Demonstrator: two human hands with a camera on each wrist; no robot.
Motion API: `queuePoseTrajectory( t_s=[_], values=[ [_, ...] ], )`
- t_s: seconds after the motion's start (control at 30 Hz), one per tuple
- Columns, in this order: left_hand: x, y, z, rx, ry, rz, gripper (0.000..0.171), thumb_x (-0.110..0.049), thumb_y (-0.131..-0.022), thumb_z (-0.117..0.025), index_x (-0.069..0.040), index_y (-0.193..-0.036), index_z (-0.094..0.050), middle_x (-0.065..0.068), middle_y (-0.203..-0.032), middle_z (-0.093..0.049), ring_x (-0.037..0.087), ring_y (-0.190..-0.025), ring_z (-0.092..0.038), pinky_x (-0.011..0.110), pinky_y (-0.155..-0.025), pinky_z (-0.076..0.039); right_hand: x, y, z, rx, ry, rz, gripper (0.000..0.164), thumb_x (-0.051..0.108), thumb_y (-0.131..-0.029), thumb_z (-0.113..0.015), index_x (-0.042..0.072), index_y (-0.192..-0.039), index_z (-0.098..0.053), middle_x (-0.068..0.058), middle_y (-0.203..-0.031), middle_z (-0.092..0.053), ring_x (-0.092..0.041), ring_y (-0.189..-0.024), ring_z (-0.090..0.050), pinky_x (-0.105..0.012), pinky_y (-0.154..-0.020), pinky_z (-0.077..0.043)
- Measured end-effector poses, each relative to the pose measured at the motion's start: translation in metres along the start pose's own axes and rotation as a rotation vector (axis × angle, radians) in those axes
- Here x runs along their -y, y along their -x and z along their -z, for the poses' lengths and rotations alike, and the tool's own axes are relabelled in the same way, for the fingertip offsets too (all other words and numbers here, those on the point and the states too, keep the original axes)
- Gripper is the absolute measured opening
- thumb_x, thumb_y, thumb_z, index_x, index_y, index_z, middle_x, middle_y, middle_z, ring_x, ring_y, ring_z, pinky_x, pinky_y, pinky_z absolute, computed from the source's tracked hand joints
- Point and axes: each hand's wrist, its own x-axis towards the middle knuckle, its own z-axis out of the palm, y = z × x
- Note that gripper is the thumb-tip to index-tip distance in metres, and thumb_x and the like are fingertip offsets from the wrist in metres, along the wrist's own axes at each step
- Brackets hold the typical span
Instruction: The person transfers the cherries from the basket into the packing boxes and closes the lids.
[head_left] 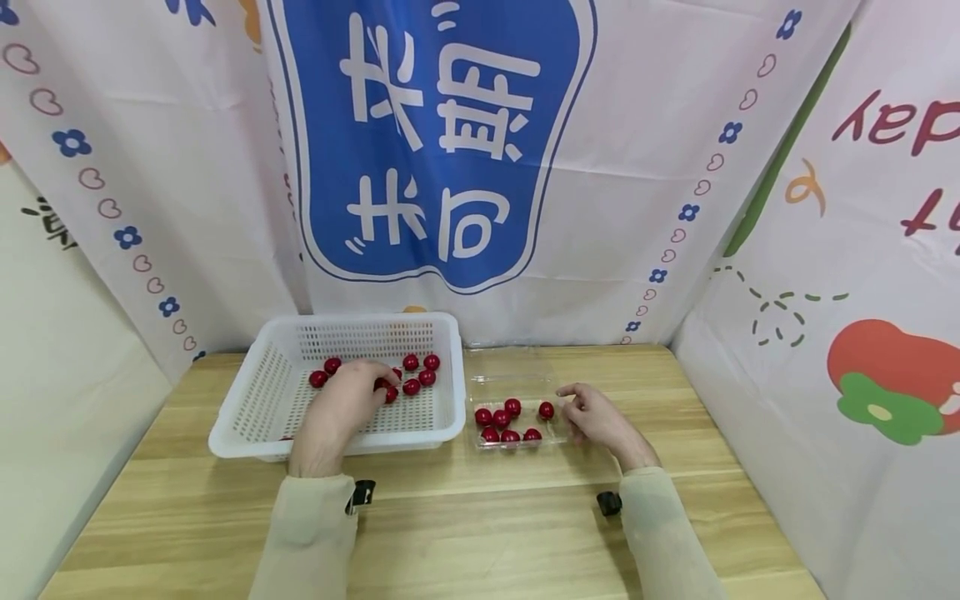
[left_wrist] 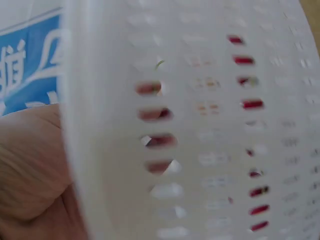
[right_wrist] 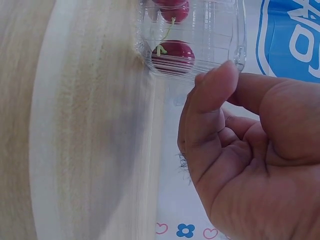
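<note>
My left hand reaches down into a white perforated plastic basket, its fingertips among dark red cherries. Through the basket's slots, the left wrist view shows bits of finger, red fruit and a green stem; I cannot tell whether the fingers grip a cherry. To the right of the basket stands a clear plastic box holding several cherries, some with green stems. My right hand is at the box's right end, and in the right wrist view its thumb and index finger pinch the box's edge.
Both containers stand on a wood-grain table, near its back edge. Behind them hangs a white printed curtain with a blue panel, and more printed cloth borders the right side. The clear box's lid lies back toward the curtain.
</note>
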Motion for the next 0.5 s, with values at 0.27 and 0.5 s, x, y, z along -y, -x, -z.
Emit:
queuePoseTrajectory(
  t_s=[0.27,0.5],
  values=[
    [-0.031,0.002,-0.001,-0.146,0.017,-0.09,0.024,0.005,-0.107,-0.075,-0.005,-0.126,-0.086,0.018,-0.14,-0.082,0.043,-0.136,-0.078,0.061,-0.118,-0.066,0.0,0.001,0.0,0.006,-0.027,-0.006,0.043,0.012,-0.123,-0.058,-0.008,-0.161,-0.057,-0.019,-0.098,-0.07,-0.017,-0.07,-0.066,-0.034,-0.066,-0.064],
    [-0.055,0.0,-0.007,-0.194,0.014,-0.149,0.022,0.003,-0.108,-0.077,-0.006,-0.126,-0.086,0.017,-0.14,-0.082,0.043,-0.134,-0.078,0.06,-0.119,-0.066,0.001,0.001,0.001,0.009,-0.038,-0.002,0.044,0.013,-0.124,-0.059,-0.008,-0.162,-0.057,-0.019,-0.097,-0.07,-0.017,-0.07,-0.066,-0.035,-0.066,-0.064]
  ],
)
